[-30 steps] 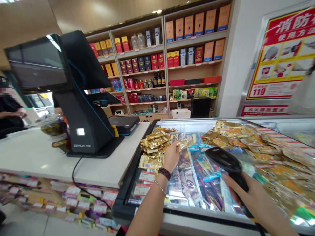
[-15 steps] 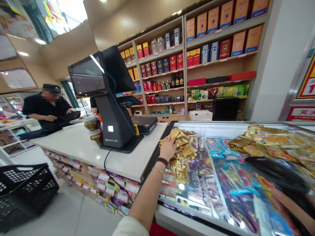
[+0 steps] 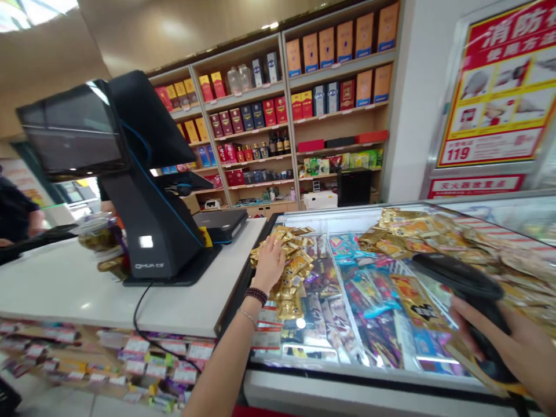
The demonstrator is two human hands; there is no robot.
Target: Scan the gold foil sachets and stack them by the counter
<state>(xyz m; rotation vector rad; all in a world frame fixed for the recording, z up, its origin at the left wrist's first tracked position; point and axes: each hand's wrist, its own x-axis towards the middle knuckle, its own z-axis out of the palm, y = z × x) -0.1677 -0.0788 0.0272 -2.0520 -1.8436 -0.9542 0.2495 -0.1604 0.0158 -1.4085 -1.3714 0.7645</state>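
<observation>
Your left hand (image 3: 269,266) rests on a heap of gold foil sachets (image 3: 289,275), its fingers (image 3: 271,246) slightly apart and pressed onto the foil from above. From this view you cannot tell whether they pinch any sachet. Your right hand (image 3: 489,341) grips a black handheld barcode scanner (image 3: 460,278), with the fingers (image 3: 464,318) closed together around the handle and the scanner head tilted away from you.

Loose foil sachets are likely to slide on one another, so light, flat contact suits this heap. A firm wrap on the handle suits the scanner, with its head clear of the packets.

Directly under the left fingers, the heap lies inside a display freezer (image 3: 347,211), with price labels (image 3: 269,330) just toward you. Between your hands lie rows of colored snack packets (image 3: 365,301). A gold-and-black packet (image 3: 417,301) sits just beyond the right fingers, and a second gold heap (image 3: 412,229) lies farther ahead.

Left of the left fingers, the white tabletop (image 3: 78,289) carries a black point-of-sale terminal (image 3: 147,174) and a jar (image 3: 98,234). Well ahead of the fingers stand wooden shelves (image 3: 289,116) of boxed liquor and bottles. A red-and-yellow fire-safety poster (image 3: 497,81) hangs to the upper right. A person in dark clothing (image 3: 15,211) is at the far left.
</observation>
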